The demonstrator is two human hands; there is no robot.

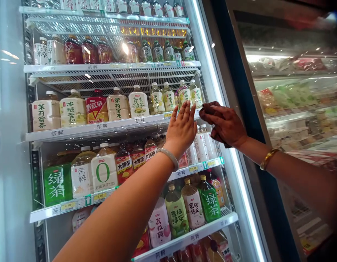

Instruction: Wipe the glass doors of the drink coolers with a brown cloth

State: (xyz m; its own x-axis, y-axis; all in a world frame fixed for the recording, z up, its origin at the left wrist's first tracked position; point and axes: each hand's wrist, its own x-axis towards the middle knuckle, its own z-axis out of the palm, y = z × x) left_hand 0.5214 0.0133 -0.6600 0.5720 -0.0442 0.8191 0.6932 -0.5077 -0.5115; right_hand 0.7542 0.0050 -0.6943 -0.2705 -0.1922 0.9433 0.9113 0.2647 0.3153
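Note:
My left hand (181, 127) reaches up with fingers stretched out and palm flat, apparently against the glass door (125, 74), where small bright reflections show. It holds nothing, and a pale bangle (170, 158) circles the wrist. Just to its right, my right hand (232, 125) is closed around a dark brown cloth (209, 108) near the door's right side. A gold bracelet (268, 159) sits on that wrist. Behind my fingertips stand several bottles of pale drink (185, 91) on a white shelf (114, 125). My left forearm hides part of the lower shelves.
Shelves above and below hold rows of bottled tea, including a green-labelled bottle (58, 183). A bright light strip (243, 182) runs down the cooler's right side. Beyond a dark frame (260, 127), another display case holds packaged goods (291, 95).

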